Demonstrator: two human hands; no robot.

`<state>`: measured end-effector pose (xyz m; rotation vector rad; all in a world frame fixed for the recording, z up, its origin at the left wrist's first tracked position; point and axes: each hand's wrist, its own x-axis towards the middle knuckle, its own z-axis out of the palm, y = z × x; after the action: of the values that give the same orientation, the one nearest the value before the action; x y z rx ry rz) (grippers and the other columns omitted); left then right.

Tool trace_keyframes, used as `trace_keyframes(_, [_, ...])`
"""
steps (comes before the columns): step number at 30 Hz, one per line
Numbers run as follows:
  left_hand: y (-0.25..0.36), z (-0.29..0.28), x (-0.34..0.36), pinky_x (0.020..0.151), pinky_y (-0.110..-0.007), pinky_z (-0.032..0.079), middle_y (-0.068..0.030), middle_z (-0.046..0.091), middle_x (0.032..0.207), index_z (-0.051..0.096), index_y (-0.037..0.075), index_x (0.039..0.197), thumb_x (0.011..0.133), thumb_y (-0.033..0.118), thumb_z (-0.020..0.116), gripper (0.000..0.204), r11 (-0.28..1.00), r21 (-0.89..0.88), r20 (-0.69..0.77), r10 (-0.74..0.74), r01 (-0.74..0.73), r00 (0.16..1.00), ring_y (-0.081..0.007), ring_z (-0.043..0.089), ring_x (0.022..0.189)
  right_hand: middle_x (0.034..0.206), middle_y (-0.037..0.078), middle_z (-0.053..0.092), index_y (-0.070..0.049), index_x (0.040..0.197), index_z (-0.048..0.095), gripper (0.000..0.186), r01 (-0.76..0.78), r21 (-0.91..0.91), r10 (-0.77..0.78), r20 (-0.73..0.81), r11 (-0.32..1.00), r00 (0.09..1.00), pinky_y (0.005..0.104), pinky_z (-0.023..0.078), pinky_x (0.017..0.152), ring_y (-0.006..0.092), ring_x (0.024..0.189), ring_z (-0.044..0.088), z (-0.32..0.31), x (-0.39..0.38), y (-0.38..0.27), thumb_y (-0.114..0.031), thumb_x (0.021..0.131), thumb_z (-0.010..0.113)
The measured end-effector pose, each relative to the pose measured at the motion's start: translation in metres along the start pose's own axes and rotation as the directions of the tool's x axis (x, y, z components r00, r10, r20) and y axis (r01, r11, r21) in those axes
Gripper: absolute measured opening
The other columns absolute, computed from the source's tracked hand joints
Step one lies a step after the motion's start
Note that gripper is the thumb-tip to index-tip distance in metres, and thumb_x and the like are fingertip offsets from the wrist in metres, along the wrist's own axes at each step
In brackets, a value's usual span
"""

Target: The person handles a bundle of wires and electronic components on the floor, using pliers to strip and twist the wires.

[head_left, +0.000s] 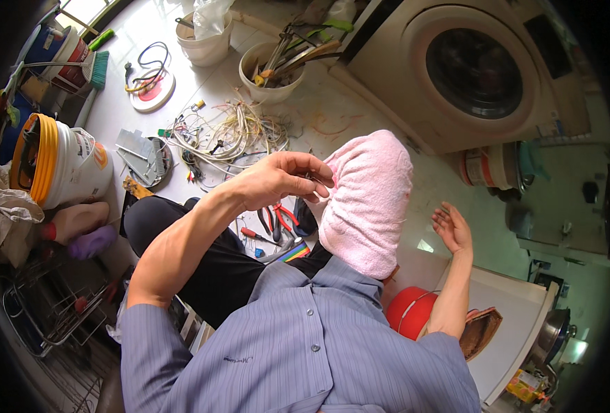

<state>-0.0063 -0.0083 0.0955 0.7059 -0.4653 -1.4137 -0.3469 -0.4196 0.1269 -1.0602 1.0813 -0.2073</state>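
Note:
A pink towel (367, 199) is draped over my right knee. My left hand (284, 180) hovers at the towel's left edge, thumb and fingers curled together; anything small between the fingertips is too hard to make out. Off to the right, my right hand (452, 227) is raised with its fingers apart and holds nothing. Below my left hand on the floor lie red-handled pliers (285, 219) and a red-handled screwdriver (258, 237). A tangle of pale wires (239, 134) spreads beyond my left hand.
A white tub of tools (269, 86) and a white bucket (205, 45) stand at the back. The washing machine (449, 82) fills the far right. On the left is a white bucket (78, 165) with yellow hose. A red bucket (409, 313) stands near my right forearm.

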Motion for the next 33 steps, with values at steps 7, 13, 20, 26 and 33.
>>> trace_keyframes(7, [0.007,0.004,-0.004,0.107,-0.037,0.05,-0.0179,0.06,0.135,0.049,-0.001,0.144,0.09,-0.017,0.053,0.057,0.997,-0.05,-0.034,0.065,-0.067,0.997,-0.0246,0.06,0.125,0.112,0.022,0.069,0.003,0.119,0.068,0.032,-0.035,-0.982,-0.671,0.103,-0.188,0.734,0.0425,0.053,0.09,0.0316,0.102,0.069,0.009,-0.003,-0.044,-0.02,0.097,0.063])
trace_keyframes(13, [0.007,0.0,-0.007,0.109,-0.038,0.049,-0.0189,0.051,0.147,0.033,0.005,0.157,0.091,-0.016,0.052,0.071,0.996,0.017,-0.058,0.092,-0.091,0.994,-0.0269,0.057,0.129,0.138,0.013,0.054,-0.007,0.136,0.06,0.051,0.778,-0.503,-0.591,0.516,0.376,0.62,0.0323,0.06,0.071,0.0279,0.108,0.067,0.262,-0.081,-0.051,-0.014,0.088,0.074])
trace_keyframes(20, [0.014,0.005,-0.016,0.108,-0.041,0.049,-0.019,0.033,0.16,0.01,0.018,0.165,0.094,-0.008,0.059,0.09,0.984,0.11,-0.07,0.15,-0.142,0.986,-0.0313,0.057,0.132,0.146,0.022,0.045,-0.004,0.148,0.044,0.084,0.866,-0.453,-0.34,0.797,0.211,0.5,0.039,0.061,0.086,0.0375,0.116,0.064,0.346,-0.07,0.0,-0.02,0.077,0.085])
trace_keyframes(26, [0.02,0.006,-0.027,0.1,-0.033,0.053,-0.0199,0.033,0.158,0.008,0.018,0.165,0.095,-0.013,0.052,0.089,0.95,0.26,-0.125,0.214,-0.176,0.969,-0.0226,0.063,0.122,0.14,0.023,0.05,0.001,0.142,0.046,0.077,0.84,-0.487,-0.24,0.809,0.239,0.537,0.0418,0.056,0.092,0.0387,0.112,0.066,0.353,-0.061,0.005,-0.017,0.077,0.083])
trace_keyframes(33, [0.026,0.008,-0.024,0.096,-0.031,0.054,-0.0193,0.037,0.155,0.01,0.019,0.164,0.093,-0.012,0.055,0.089,0.897,0.415,-0.161,0.239,-0.154,0.958,-0.0191,0.065,0.113,0.092,0.015,0.071,0.002,0.119,0.066,0.042,0.738,-0.6,-0.073,0.759,0.309,0.647,0.035,0.054,0.074,0.0241,0.081,0.07,0.357,-0.058,-0.006,-0.015,0.082,0.077])
